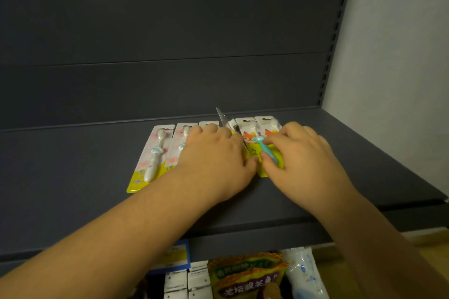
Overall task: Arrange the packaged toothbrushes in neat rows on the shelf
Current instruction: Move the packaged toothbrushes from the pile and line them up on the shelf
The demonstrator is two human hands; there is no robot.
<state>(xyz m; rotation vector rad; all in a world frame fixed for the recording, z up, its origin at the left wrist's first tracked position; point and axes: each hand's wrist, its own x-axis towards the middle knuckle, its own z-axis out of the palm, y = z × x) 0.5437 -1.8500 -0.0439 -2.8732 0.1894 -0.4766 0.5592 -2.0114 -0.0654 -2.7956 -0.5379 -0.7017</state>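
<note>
Both hands lie flat on the toothbrush packs (155, 155) on the shelf (73, 177). The left hand (213, 160), at 9 o'clock from the right hand (298, 155), holds nothing. The right hand's fingertips pinch a blue toothbrush (267, 150).

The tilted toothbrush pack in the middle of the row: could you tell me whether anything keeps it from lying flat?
The tilted pack stands on edge between neighbours; the left hand covers its lower part, so any obstruction is hidden.

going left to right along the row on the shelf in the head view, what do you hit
white toothbrush pack → second pack → left hand → tilted pack → fox pack → right hand
</note>
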